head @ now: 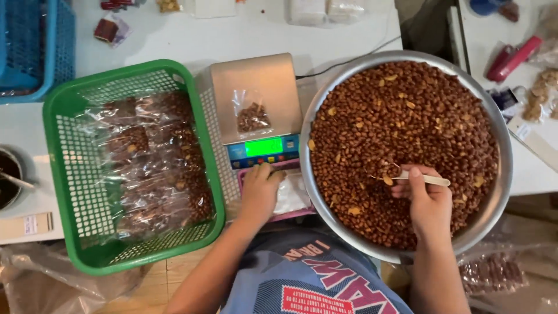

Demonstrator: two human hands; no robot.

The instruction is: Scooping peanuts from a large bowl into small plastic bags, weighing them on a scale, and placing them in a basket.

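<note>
- Fingers of the right hand (429,200) were closed around the handle of a small pale spoon (427,179), which lay across the top of the roasted peanuts (401,128).
- Peanuts filled a wide round metal basin (499,192), with a few paler flakes scattered among them; the right hand rested over its near part.
- Left hand (259,195) lay palm down, fingers loosely curled and holding nothing, with its fingertips at the front edge of a digital scale (256,81), just under the lit green display (263,147).
- Under and beside that hand sat a pink tray (290,213) holding clear empty bags (290,195).
- On the scale's steel platform stood a small clear bag (252,116), partly filled with peanuts.
- Left of the scale, touching it, a green plastic basket (58,168) held a heap of filled, sealed peanut packets (154,168).
- Farther left, a blue basket (35,52) sat at the table's corner, and a dark cup (7,185) stood at the edge of view.
- Well apart on the right, beyond the basin, a red stapler (514,58) lay on another white surface.
</note>
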